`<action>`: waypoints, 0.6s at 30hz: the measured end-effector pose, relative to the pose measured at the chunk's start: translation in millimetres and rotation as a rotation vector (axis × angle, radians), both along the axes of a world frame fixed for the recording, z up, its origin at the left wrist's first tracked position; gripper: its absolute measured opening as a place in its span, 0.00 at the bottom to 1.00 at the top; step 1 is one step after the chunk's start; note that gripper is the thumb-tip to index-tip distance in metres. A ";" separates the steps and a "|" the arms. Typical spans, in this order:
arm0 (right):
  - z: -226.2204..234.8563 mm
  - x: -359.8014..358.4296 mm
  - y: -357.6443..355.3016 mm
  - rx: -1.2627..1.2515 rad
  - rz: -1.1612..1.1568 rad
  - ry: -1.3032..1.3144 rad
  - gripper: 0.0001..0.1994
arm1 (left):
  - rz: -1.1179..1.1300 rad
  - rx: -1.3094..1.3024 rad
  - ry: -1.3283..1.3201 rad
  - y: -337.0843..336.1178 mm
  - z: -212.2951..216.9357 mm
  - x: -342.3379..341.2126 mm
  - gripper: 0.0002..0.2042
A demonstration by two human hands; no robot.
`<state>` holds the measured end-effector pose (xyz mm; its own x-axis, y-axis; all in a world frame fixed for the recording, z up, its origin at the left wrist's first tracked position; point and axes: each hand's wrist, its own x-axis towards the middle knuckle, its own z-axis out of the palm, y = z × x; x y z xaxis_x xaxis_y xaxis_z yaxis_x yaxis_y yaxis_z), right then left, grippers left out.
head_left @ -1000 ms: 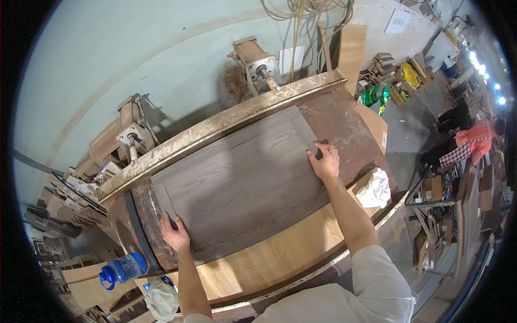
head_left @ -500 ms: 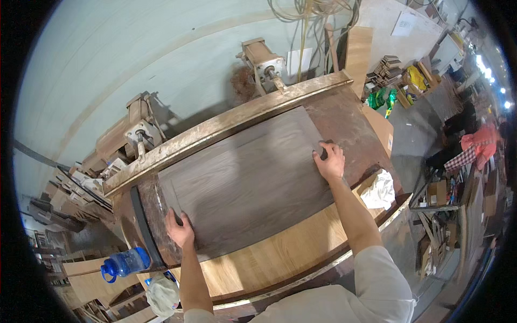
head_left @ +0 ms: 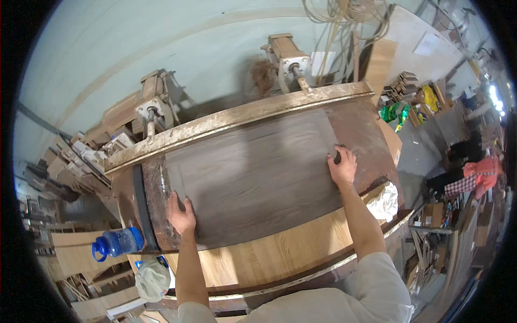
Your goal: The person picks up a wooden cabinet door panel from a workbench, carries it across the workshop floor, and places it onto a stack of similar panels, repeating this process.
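Observation:
A wide grey wood-grain panel (head_left: 258, 183) with a framed border lies on a dark worn worktop (head_left: 363, 137), up against a long metal-edged bar (head_left: 237, 125) at the back. My left hand (head_left: 182, 213) grips its left edge, thumb over the panel and fingers along the outside. At the right edge, my right hand (head_left: 342, 166) holds the panel with thumb and fingers curled; the fingertips are partly hidden. In front of the panel lies a light wood-grain board (head_left: 280, 258), partly under my forearms.
Two pneumatic cylinders (head_left: 153, 110) stand behind the bar. A blue bottle (head_left: 116, 242) and a pale cap (head_left: 152, 280) are at the left, a crumpled white cloth (head_left: 383, 202) at the right. Farther right, a person in a red top (head_left: 479, 175) bends over.
My view has shifted and turned slightly, so the whole scene sits differently. Both hands stay at the panel's two ends, with no clear movement of the panel against the bar.

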<state>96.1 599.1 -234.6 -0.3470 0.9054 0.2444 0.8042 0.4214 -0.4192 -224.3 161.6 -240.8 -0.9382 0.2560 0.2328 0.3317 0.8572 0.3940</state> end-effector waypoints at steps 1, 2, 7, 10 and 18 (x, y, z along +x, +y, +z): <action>-0.3 -1.9 -0.4 0.004 0.008 0.004 0.23 | 0.012 0.010 -0.004 -2.8 1.2 -0.5 0.26; -1.6 -1.6 1.2 0.014 0.022 -0.007 0.23 | -0.025 0.057 -0.018 -8.3 -4.5 -5.2 0.28; -4.3 13.9 10.4 0.011 -0.019 -0.042 0.23 | 0.031 -0.031 -0.001 11.6 1.1 -0.2 0.28; -6.9 6.2 6.4 -0.003 -0.020 -0.042 0.23 | 0.029 -0.040 -0.006 2.6 -2.9 0.2 0.28; -15.5 9.0 9.8 0.038 0.025 -0.043 0.23 | 0.009 -0.002 -0.026 2.5 5.1 -0.3 0.28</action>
